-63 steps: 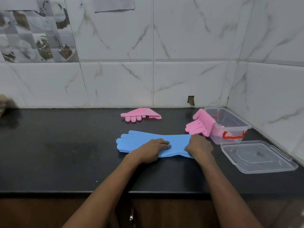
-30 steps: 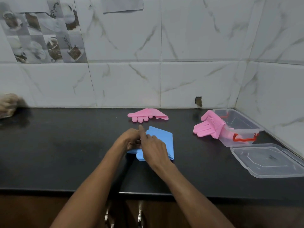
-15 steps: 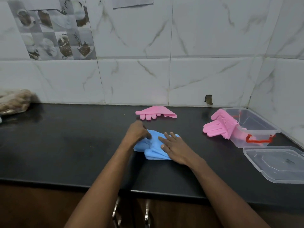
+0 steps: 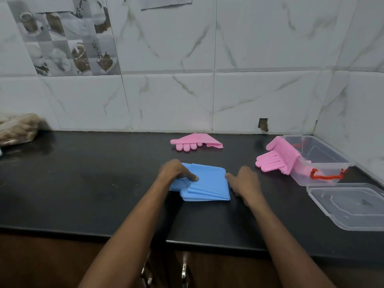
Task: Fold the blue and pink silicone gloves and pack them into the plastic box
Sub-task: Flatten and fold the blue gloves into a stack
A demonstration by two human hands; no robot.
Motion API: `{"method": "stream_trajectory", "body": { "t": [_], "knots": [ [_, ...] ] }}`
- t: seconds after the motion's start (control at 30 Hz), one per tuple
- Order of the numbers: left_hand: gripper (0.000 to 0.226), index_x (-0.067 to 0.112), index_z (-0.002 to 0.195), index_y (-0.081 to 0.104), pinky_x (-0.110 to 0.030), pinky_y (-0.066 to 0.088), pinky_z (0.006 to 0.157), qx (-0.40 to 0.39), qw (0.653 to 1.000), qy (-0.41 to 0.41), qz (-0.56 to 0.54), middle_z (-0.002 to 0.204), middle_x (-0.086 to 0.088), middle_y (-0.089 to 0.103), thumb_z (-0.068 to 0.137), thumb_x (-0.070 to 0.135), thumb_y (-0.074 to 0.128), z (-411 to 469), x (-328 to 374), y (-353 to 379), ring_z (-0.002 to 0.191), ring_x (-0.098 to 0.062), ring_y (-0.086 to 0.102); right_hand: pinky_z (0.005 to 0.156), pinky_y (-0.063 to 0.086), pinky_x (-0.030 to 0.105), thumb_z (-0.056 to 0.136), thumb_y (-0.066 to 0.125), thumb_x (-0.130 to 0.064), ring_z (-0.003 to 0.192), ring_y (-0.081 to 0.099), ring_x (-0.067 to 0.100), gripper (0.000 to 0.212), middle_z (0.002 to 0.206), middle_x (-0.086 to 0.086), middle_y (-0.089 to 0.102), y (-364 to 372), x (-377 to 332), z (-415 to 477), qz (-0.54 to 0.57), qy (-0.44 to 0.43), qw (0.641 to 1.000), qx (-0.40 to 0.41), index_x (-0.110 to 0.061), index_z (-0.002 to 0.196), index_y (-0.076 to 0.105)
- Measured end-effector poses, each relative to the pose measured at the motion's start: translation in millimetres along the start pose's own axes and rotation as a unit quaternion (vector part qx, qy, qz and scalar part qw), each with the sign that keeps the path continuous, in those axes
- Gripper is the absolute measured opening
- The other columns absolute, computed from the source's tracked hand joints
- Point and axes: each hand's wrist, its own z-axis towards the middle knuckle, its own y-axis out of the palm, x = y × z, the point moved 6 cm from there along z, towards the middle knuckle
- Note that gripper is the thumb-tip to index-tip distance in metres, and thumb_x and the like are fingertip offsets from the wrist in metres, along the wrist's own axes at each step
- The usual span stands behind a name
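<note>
In the head view, the blue glove (image 4: pixel 205 183) lies on the black counter (image 4: pixel 83 183) in front of you, about midway between the front edge and the tiled wall. It is folded into a compact, roughly square pad of several smooth layers. The stacked edges show along the near side and fan apart toward the left, while the right side is a closed fold. Its slightly longer side runs left to right, a little skewed to the counter's front edge. The glove's fingers are hidden, so you cannot tell which way they point.

Your left hand (image 4: pixel 174 171) covers the pad's left end, its grip curled over the layers with the thumb pressing on top. Your right hand (image 4: pixel 245 183) sits just beside the right fold, its grip loose and holding nothing. One fingertip is at the fold, but contact is unclear.

A folded pink glove (image 4: pixel 193 141) lies near the wall, long axis left to right, with its fingers pointing toward you and the cuff tapering right. A second pink glove (image 4: pixel 276 156) drapes over the left rim of the plastic box (image 4: pixel 324 163) in the right corner, bristled side up, with its fingers pointing left onto the counter. The clear lid (image 4: pixel 349 204) lies flat just in front of the box.
</note>
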Motion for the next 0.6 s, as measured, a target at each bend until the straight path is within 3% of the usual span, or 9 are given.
{"method": "stream_trajectory", "body": {
  "t": [0.07, 0.2, 0.3, 0.37, 0.43, 0.5, 0.57, 0.6],
  "knots": [
    [0.081, 0.004, 0.122, 0.059, -0.037, 0.049, 0.085, -0.020, 1.000, -0.007, -0.010, 0.121, -0.010, 0.062, 0.061, 0.048, 0.088, 0, -1, 0, 0.109, -0.029, 0.059, 0.071, 0.056, 0.039, 0.078, 0.067, -0.035, 0.089, 0.067, 0.035, 0.030, 0.097, 0.014, 0.068, 4, -1, -3, 0.003, 0.026, 0.999, -0.044, -0.010, 0.081, 0.050],
    [0.072, 0.005, 0.109, 0.060, -0.035, 0.045, 0.073, -0.031, 0.998, -0.008, -0.053, 0.105, -0.008, 0.060, 0.056, 0.040, 0.093, 2, -4, -1, 0.093, -0.026, 0.055, 0.066, 0.049, 0.033, 0.077, 0.068, -0.023, 0.089, 0.063, 0.030, 0.023, 0.094, 0.008, 0.062, 12, -8, -9, 0.002, 0.038, 0.997, -0.068, -0.010, 0.087, 0.052],
    [0.074, 0.000, 0.109, 0.061, -0.034, 0.045, 0.069, -0.008, 0.998, 0.008, -0.069, 0.091, -0.005, 0.059, 0.055, 0.038, 0.094, 1, -5, -3, 0.086, -0.024, 0.056, 0.055, 0.038, 0.031, 0.077, 0.065, -0.015, 0.067, 0.053, 0.027, 0.023, 0.071, 0.007, 0.054, 16, -12, -11, 0.102, 0.020, 0.990, -0.095, -0.012, 0.067, 0.045],
    [0.076, -0.001, 0.112, 0.059, -0.035, 0.049, 0.074, 0.017, 0.997, 0.026, -0.068, 0.096, -0.008, 0.060, 0.056, 0.038, 0.093, 0, -4, -4, 0.087, -0.024, 0.057, 0.054, 0.044, 0.034, 0.078, 0.066, -0.007, 0.062, 0.056, 0.024, 0.026, 0.070, 0.010, 0.058, 20, -17, -18, 0.211, 0.023, 0.970, -0.119, -0.011, 0.063, 0.046],
    [0.086, 0.004, 0.123, 0.050, -0.042, 0.047, 0.095, 0.067, 0.997, 0.037, -0.031, 0.121, -0.015, 0.057, 0.059, 0.045, 0.090, -6, -2, -5, 0.111, -0.030, 0.054, 0.064, 0.058, 0.041, 0.078, 0.068, 0.003, 0.072, 0.069, 0.028, 0.012, 0.086, 0.018, 0.069, 27, -18, -27, 0.321, 0.067, 0.933, -0.150, -0.002, 0.075, 0.058],
    [0.090, 0.008, 0.129, 0.044, -0.046, 0.039, 0.101, 0.173, 0.983, 0.047, 0.033, 0.135, -0.019, 0.045, 0.064, 0.058, 0.081, -26, -2, -13, 0.126, -0.037, 0.043, 0.072, 0.059, 0.052, 0.074, 0.068, 0.013, 0.079, 0.070, 0.036, 0.018, 0.094, 0.025, 0.067, 32, -14, -33, 0.385, 0.116, 0.906, -0.136, 0.007, 0.088, 0.057],
    [0.074, 0.007, 0.110, 0.054, -0.041, 0.045, 0.087, 0.278, 0.957, 0.069, 0.032, 0.124, -0.018, 0.057, 0.072, 0.069, 0.067, -53, -3, -21, 0.109, -0.034, 0.053, 0.066, 0.058, 0.054, 0.072, 0.065, 0.019, 0.073, 0.068, 0.038, 0.022, 0.092, 0.028, 0.064, 35, -11, -36, 0.435, 0.151, 0.881, -0.107, 0.009, 0.086, 0.052],
    [0.069, 0.007, 0.096, 0.057, -0.036, 0.047, 0.075, 0.283, 0.956, 0.075, 0.005, 0.110, -0.016, 0.065, 0.075, 0.073, 0.060, -64, -6, -19, 0.093, -0.030, 0.058, 0.061, 0.058, 0.051, 0.072, 0.063, 0.020, 0.068, 0.067, 0.038, 0.020, 0.089, 0.028, 0.064, 37, -11, -37, 0.465, 0.164, 0.865, -0.096, 0.010, 0.086, 0.052]
  ]
}}
